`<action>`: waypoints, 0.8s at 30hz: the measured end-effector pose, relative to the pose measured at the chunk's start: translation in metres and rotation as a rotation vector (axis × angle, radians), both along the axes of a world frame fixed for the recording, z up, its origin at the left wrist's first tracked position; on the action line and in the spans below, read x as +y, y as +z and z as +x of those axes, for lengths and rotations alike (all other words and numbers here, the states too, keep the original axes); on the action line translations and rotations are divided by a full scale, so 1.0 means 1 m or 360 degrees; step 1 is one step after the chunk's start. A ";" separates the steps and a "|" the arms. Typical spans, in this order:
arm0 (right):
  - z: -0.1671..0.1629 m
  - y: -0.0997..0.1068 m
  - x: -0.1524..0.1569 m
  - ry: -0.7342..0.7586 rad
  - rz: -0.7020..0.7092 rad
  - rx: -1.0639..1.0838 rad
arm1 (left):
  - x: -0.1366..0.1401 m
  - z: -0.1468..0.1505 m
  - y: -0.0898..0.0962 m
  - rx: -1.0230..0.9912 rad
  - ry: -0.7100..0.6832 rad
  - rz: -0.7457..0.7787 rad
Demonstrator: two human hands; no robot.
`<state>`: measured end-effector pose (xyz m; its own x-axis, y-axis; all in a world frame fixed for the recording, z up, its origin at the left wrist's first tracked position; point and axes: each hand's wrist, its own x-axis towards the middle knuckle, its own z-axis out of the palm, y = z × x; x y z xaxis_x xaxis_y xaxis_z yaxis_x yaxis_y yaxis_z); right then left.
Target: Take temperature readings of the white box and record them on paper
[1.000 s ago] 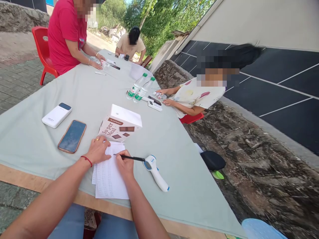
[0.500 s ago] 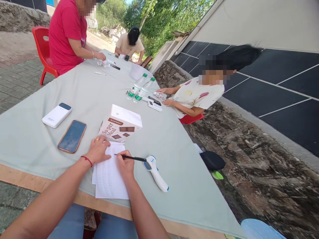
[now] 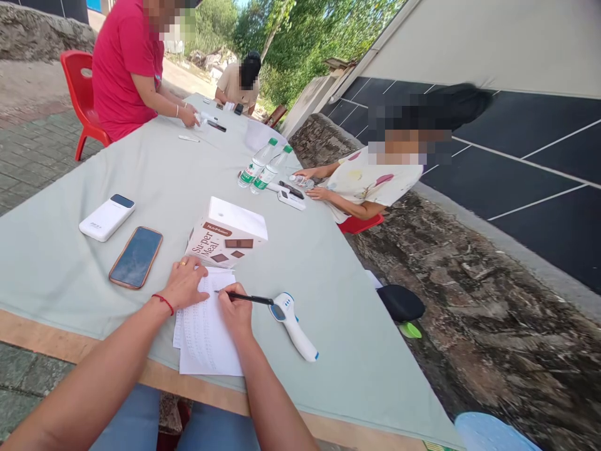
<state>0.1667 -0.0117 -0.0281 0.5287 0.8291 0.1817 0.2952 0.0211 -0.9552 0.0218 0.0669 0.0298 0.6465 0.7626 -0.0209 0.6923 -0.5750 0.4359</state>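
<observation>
Sheets of printed paper [image 3: 206, 344] lie at the near edge of the table. My left hand [image 3: 185, 285] rests on their upper left part, fingers stretched out and holding nothing. In my right hand [image 3: 237, 310] is a black pen [image 3: 253, 299], its tip close to the paper's upper part; I cannot tell whether it touches. Just beyond the sheets stands a white and brown box [image 3: 230, 235] marked "Super Meal". A white and blue infrared thermometer [image 3: 298, 332] lies to the right of my right hand. Left of my left hand is a phone [image 3: 136, 258] in an orange-brown case.
A white power bank [image 3: 107, 217] lies beyond the phone. Two green-capped water bottles [image 3: 263, 169] stand mid-table near a white bowl [image 3: 260, 134]. A person in a patterned shirt [image 3: 370, 178] sits on the right; a person in red [image 3: 124, 75] and another [image 3: 239, 81] are farther off.
My hands, the pen and the paper look almost unmoved. The person in red has shifted their hands a little, and the far person has drawn an arm in.
</observation>
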 end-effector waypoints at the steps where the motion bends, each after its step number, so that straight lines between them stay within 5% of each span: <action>1: 0.000 0.000 0.000 0.0004 -0.0001 -0.0003 | 0.000 0.000 0.000 -0.0002 -0.0002 -0.0002; 24: 0.002 0.005 -0.003 0.0034 -0.0053 -0.0038 | 0.002 0.000 -0.003 -0.0020 -0.0007 0.0011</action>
